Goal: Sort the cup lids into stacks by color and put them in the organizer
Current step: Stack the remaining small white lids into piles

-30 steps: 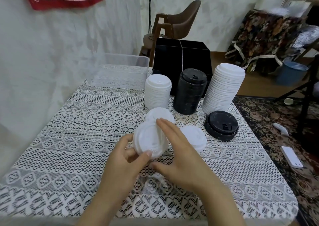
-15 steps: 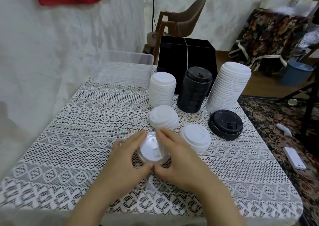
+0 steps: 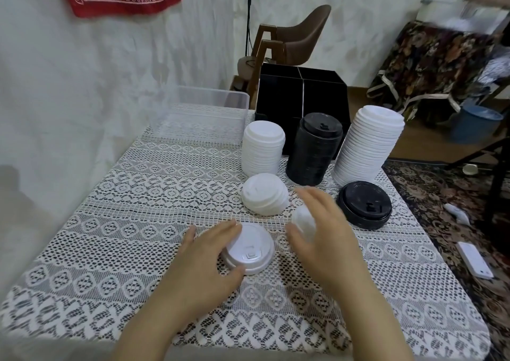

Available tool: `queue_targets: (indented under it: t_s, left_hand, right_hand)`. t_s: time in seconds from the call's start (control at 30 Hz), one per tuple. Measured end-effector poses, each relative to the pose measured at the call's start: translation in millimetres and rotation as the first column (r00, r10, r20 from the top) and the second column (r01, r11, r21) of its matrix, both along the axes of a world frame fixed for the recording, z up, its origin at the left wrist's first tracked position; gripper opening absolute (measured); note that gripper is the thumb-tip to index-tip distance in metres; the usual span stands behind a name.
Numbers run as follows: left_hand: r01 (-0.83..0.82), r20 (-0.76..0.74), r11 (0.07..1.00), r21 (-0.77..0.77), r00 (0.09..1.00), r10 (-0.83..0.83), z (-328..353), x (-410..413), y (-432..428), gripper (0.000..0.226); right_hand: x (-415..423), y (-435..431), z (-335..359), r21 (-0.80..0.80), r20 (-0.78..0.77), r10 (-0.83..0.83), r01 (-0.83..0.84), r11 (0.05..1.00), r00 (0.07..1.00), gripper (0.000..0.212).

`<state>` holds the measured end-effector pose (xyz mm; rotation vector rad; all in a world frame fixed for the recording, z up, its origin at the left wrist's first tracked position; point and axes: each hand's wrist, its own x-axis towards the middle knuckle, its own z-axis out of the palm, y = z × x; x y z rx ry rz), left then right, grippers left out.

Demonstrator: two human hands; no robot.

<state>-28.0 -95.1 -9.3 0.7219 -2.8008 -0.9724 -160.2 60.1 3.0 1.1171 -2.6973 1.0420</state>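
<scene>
A white lid (image 3: 249, 247) lies flat on the lace tablecloth (image 3: 116, 222). My left hand (image 3: 207, 258) holds it, fingers on its far rim and thumb on its near rim. My right hand (image 3: 325, 231) arches with spread fingers over a small white lid pile (image 3: 302, 221); contact is unclear. Another short white pile (image 3: 265, 193) sits behind. Further back stand a white stack (image 3: 263, 145), a black stack (image 3: 314, 148) and a tall white stack (image 3: 369, 142). A short black pile (image 3: 364, 205) lies at the right. The black organizer (image 3: 300, 90) stands at the far edge.
An empty clear plastic bin (image 3: 204, 112) sits at the back left beside the organizer. A wall runs along the table's left side. The right table edge drops to a patterned rug with a white phone (image 3: 474, 260). A brown chair (image 3: 292, 38) stands behind.
The white lid held up in both hands has come down flat onto the cloth. My right hand let go of it and moved right, over the small white pile.
</scene>
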Motion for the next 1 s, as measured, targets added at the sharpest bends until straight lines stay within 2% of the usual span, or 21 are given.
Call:
queue_targets:
  t_s: [0.1,0.2,0.33,0.5,0.63,0.77,0.9,1.0]
  left_hand:
    - [0.000,-0.003,1.000,0.005,1.000,0.000,0,0,-1,0.071]
    - [-0.004,-0.007,1.000,0.009,1.000,0.004,-1,-1,-1,0.071]
    - [0.005,-0.019,1.000,0.000,1.000,-0.005,-1,-1,0,0.070]
    - [0.005,-0.011,1.000,0.001,1.000,-0.005,1,-1,0,0.070]
    - [0.009,-0.003,1.000,-0.010,1.000,-0.009,1,-1,1,0.070]
    - [0.016,-0.005,1.000,-0.021,1.000,-0.016,2,-1,2,0.070]
    - [0.015,-0.002,1.000,-0.020,1.000,-0.015,3,-2,2,0.069]
    - [0.010,0.004,1.000,-0.012,1.000,-0.010,3,-1,2,0.070]
  right_hand:
    - [-11,13,-8,0.105,0.059,-0.096,0.089,0.991,0.994,0.078]
    - [-16,19,-13,0.158,0.153,-0.122,0.098,0.983,0.981,0.083]
    - [-20,17,-15,0.135,0.187,-0.117,0.092,0.987,0.975,0.081]
    - [-23,15,-14,0.102,0.225,-0.179,0.159,0.982,0.958,0.094]
    - [-26,18,-15,0.097,0.285,-0.058,0.031,0.995,0.957,0.092]
    - [-29,20,-17,0.061,0.254,-0.080,0.067,0.996,0.964,0.091]
    - [-33,26,-18,0.053,0.281,-0.017,0.002,0.999,0.959,0.088]
    - [-35,28,-17,-0.011,0.293,-0.033,0.038,0.999,0.955,0.085]
